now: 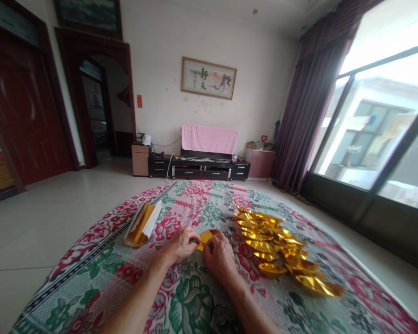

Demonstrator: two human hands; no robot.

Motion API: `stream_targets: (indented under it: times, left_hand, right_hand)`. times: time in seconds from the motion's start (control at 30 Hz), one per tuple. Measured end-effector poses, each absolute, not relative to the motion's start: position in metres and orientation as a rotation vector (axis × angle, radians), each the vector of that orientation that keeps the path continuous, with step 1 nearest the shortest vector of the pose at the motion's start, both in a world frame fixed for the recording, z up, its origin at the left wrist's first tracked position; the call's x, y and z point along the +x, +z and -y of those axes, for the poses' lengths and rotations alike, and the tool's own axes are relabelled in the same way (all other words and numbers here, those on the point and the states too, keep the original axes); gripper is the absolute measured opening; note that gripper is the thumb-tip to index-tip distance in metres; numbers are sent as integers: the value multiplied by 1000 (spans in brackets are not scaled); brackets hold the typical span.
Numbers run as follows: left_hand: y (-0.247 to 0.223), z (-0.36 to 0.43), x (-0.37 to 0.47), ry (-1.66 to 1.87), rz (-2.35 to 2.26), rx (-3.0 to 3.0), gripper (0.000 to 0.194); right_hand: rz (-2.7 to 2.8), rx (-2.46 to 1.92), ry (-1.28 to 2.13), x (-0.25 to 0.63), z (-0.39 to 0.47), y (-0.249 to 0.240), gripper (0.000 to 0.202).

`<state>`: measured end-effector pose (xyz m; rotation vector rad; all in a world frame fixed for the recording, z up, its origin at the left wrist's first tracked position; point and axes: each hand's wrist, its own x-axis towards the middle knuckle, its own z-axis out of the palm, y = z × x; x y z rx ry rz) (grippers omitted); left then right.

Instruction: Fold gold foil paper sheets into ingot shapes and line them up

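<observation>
A small piece of gold paper (pixel 206 237) is between my two hands, just above the flowered cloth (pixel 191 301). My left hand (pixel 181 243) pinches its left edge with thumb and fingers. On its right side, my right hand (pixel 220 255) is closed on the paper, fingers curled. Several folded gold paper boats (pixel 259 235) lie in two rows to the right of my hands. To the left rests a curled stack of gold sheets (pixel 142 225) with a white outer side.
Beyond the cloth stands a low black cabinet (pixel 202 171) with a pink cloth (pixel 209 138) above it. A purple curtain (pixel 299 106) and large window are at the right, a dark red door (pixel 24 102) at the left.
</observation>
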<state>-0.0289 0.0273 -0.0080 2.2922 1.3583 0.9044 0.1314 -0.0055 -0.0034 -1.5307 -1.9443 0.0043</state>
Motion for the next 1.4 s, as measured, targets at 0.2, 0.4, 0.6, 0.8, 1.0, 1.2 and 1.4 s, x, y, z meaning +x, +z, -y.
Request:
stream_targets:
  times: [0.2, 0.4, 0.6, 0.8, 1.0, 1.2, 1.4]
  left_hand:
    - [-5, -26, -28, 862, -1386, 2297, 24]
    - [-4, -25, -28, 856, -1388, 2318, 24]
    - [-5, -25, -28, 864, -1389, 2324, 24]
    - [-4, -25, -28, 867, -1389, 2313, 24]
    - [-5, -26, -27, 867, -1409, 2283, 24]
    - [-4, -26, -27, 854, -1411, 2279, 25]
    - [-3, -26, -26, 844, -1418, 2274, 25]
  right_hand:
    - [1921, -1524, -39, 131, 3, -10, 12]
    - [1933, -1444, -27, 133, 3, -13, 11]
    - [1989, -1409, 29, 134, 9, -7, 19]
    - [2075, -1338, 43, 139, 14, -7, 23]
    - [2077, -1343, 47, 139, 16, -7, 23]
    - [2073, -1342, 56, 139, 16, -7, 24]
    - [2088, -1322, 61, 139, 17, -6, 22]
